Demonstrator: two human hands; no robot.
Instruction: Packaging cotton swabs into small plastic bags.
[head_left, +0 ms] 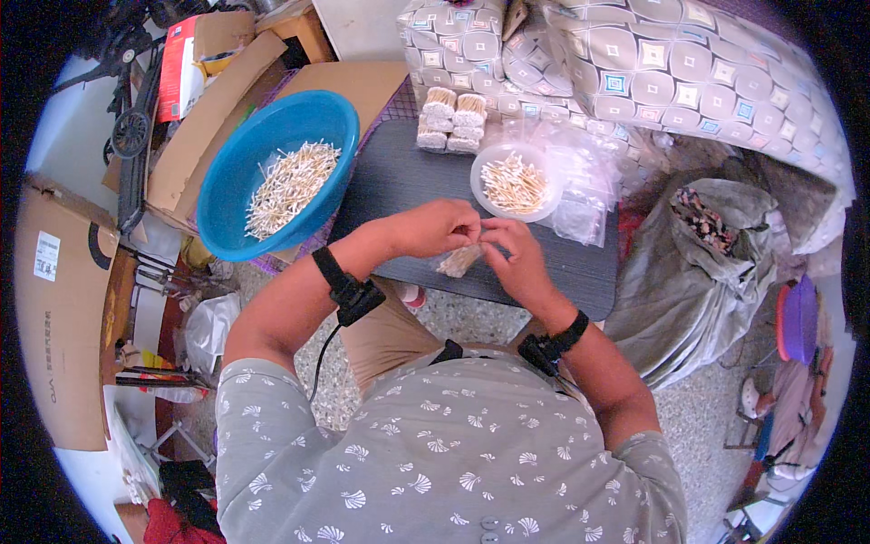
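Note:
Both hands meet over the near part of a dark table. My left hand and my right hand pinch the upper edge of a small clear bag of cotton swabs, which hangs tilted below the fingers. Just beyond the right hand is a white bowl holding loose cotton swabs. Flat clear plastic bags lie against the bowl's right side. Several filled packs of swabs stand stacked at the table's far edge. Fingertip detail at the bag's edge is too small to make out.
To the left, a large blue basin full of loose swabs rests tilted by an open cardboard box. Patterned cushions border the table's far side. A grey cloth-covered heap sits at the right. A cable hangs from my left wrist strap.

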